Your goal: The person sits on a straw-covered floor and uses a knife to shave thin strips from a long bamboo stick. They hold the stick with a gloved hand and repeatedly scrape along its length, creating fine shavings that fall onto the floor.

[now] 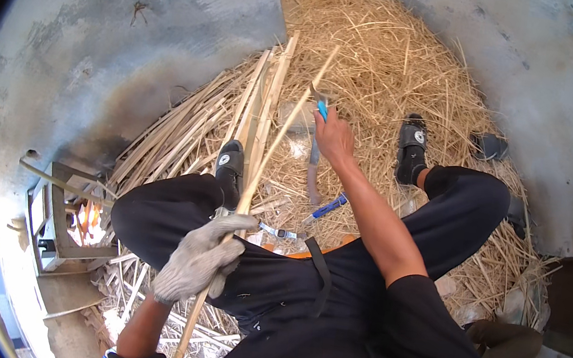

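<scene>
My left hand, in a grey knit glove, is wrapped round a long pale strip that looks like split bamboo. The strip slants from beside my left forearm up and away to the right, over my left thigh. In my bare right hand is a small blue-handled knife. Its curved metal blade lies against the strip, near the far end. The fingers round the handle are partly hidden from above.
Shavings cover the floor ahead. Long split strips lie at the left. Between my feet are a blue cutter, a dark-bladed tool with a wooden handle and a wristwatch. Grey panels stand around; another person's leg shows lower right.
</scene>
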`<state>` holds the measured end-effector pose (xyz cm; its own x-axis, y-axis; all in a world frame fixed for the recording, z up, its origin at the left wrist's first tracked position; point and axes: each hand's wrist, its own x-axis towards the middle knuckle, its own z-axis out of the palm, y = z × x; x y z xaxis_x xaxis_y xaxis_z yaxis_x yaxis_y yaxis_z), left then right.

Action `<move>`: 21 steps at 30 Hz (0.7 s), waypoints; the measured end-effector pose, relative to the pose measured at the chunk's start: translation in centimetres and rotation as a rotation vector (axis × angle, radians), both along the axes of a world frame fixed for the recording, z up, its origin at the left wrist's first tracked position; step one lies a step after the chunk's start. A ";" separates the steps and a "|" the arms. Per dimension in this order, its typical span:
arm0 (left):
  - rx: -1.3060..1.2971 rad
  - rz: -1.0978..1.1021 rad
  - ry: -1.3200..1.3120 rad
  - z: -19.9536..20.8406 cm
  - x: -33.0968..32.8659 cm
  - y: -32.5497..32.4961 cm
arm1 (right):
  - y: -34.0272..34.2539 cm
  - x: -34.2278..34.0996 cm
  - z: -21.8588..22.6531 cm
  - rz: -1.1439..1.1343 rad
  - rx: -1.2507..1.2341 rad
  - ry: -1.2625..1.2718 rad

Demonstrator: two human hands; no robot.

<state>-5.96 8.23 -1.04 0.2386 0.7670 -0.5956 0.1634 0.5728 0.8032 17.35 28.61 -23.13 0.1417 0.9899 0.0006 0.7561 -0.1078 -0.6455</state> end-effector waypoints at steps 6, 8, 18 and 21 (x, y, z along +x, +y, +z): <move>-0.155 -0.167 -0.537 -2.7 -1.8 1.9 | -1.0 1.6 -10.4 0.084 -0.119 0.526; -0.296 0.007 -0.784 -3.3 -1.4 1.3 | -0.2 2.5 -11.7 0.122 -0.211 0.757; 0.506 -0.735 0.232 5.4 3.6 1.8 | 2.4 -2.0 -9.2 -0.117 -0.424 0.896; 0.886 -0.507 0.595 6.2 5.1 3.1 | 1.4 -4.1 -7.4 -0.075 -0.160 0.390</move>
